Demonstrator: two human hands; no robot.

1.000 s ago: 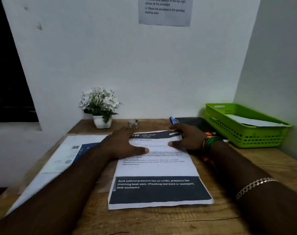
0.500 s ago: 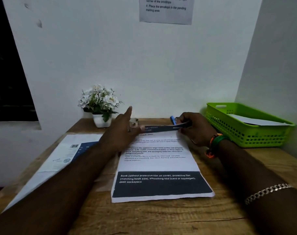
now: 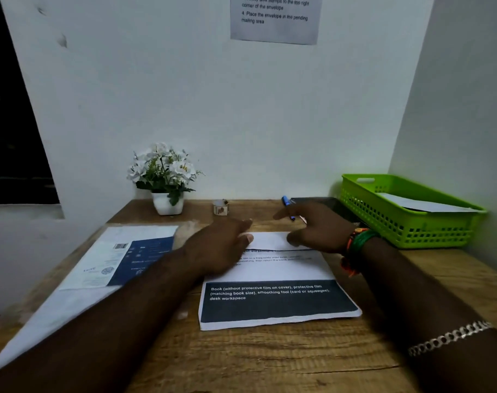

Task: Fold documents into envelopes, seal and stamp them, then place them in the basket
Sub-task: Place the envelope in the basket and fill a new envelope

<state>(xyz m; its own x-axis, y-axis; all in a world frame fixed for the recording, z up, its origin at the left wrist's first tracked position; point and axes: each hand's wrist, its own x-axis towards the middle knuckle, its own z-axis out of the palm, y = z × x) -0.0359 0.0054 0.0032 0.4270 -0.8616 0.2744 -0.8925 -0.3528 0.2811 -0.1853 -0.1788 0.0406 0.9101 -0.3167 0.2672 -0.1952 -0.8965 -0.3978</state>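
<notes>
While the printed document [image 3: 273,282] lies flat on the wooden counter [image 3: 270,358], its far edge is folded over toward the person, white back showing. The left hand [image 3: 222,245] presses on that flap's left end, fingers spread and gripping nothing; the right hand [image 3: 312,228] rests on its right end, fingers loosely apart (also clasping nothing). Beyond the right hand's fingers lies a blue pen [image 3: 287,207]. Right of that hand stands the green basket [image 3: 406,222], a white sheet inside.
</notes>
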